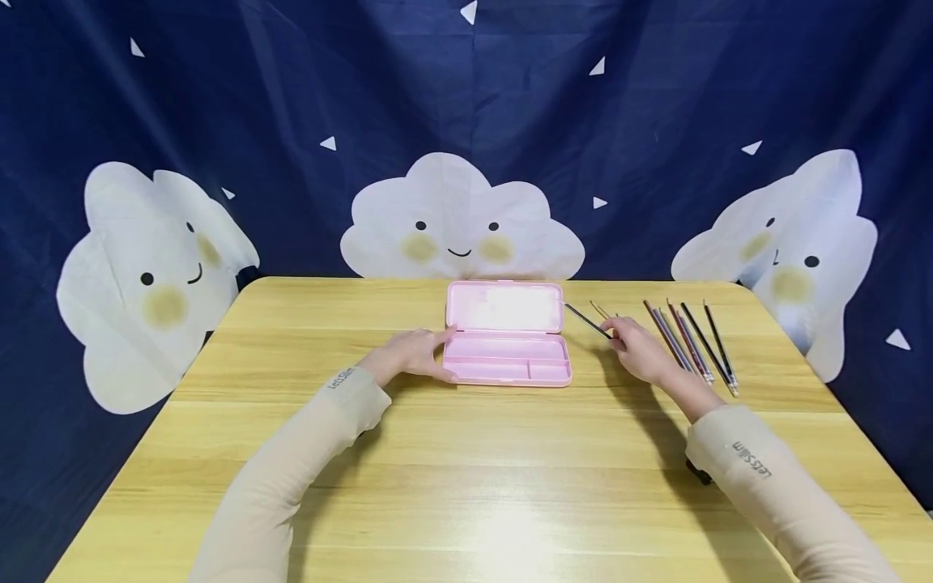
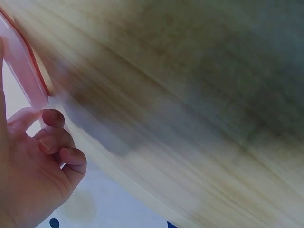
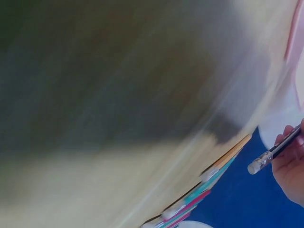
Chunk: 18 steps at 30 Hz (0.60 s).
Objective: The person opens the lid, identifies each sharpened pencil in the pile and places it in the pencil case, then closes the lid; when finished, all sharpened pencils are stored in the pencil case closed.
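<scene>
A pink pencil case (image 1: pixel 503 358) stands with its lid raised at the back middle of the table; its visible compartments hold nothing. My left hand (image 1: pixel 411 352) grips the case's left end, thumb at the near corner and forefinger by the hinge. In the left wrist view the other fingers (image 2: pixel 57 142) are curled beside the case's edge. To the right of the case, my right hand (image 1: pixel 641 352) pinches a dark pencil (image 1: pixel 586 320) above the table, its far end pointing towards the lid. Its eraser end (image 3: pixel 260 162) shows in the right wrist view.
Several pencils (image 1: pixel 688 340) lie side by side to the right of my right hand. A yellowish pencil (image 1: pixel 599 310) lies behind that hand, partly hidden. The wooden table (image 1: pixel 466 461) ends at a dark blue curtain (image 1: pixel 291 97) printed with clouds.
</scene>
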Motion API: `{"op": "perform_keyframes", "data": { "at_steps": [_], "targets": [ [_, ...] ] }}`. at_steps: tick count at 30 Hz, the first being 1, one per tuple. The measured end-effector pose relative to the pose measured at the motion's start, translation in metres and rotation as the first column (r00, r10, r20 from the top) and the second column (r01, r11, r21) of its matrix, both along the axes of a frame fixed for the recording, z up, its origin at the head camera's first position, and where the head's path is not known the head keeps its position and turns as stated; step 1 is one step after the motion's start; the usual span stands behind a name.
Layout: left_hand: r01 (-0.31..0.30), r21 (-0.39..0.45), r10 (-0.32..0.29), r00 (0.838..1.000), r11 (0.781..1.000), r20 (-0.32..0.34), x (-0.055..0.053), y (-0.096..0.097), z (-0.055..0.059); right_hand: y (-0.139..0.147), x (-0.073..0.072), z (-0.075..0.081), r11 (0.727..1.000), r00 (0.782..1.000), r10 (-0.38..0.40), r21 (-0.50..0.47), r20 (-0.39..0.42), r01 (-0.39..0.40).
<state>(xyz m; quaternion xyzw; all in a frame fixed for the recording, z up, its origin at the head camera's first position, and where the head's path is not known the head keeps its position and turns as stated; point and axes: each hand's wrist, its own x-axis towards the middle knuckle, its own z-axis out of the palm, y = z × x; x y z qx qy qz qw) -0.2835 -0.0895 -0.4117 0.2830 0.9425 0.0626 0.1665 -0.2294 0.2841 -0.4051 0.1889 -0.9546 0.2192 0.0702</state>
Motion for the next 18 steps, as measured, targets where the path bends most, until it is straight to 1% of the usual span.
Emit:
{"op": "perform_keyframes", "data": {
  "at_steps": [2,6,9,13,18],
  "targets": [
    [0.0,0.001,0.0,1.0,1.0,0.0,0.0,0.0,-0.001,-0.007,0.0,0.0,0.999,0.999,0.035,-0.01,-0.036,-0.035],
    [0.005,0.005,-0.005,1.0,1.0,-0.013,0.0,0.0,-0.002,-0.02,-0.002,-0.001,0.992,0.989,0.126,-0.017,-0.073,-0.127],
    [0.009,0.0,-0.009,1.0,1.0,-0.03,0.0,-0.001,-0.003,-0.03,-0.004,-0.001,0.983,0.98,0.183,-0.011,-0.078,-0.184],
    [0.002,0.002,-0.002,0.999,1.0,-0.044,0.0,-0.002,-0.005,-0.043,-0.008,-0.001,0.972,0.97,0.233,0.015,-0.066,-0.233],
    [-0.004,0.01,0.004,0.999,1.0,-0.032,0.0,-0.003,-0.004,-0.059,-0.013,-0.003,0.957,0.956,0.288,0.029,-0.05,-0.287]
  ]
}}
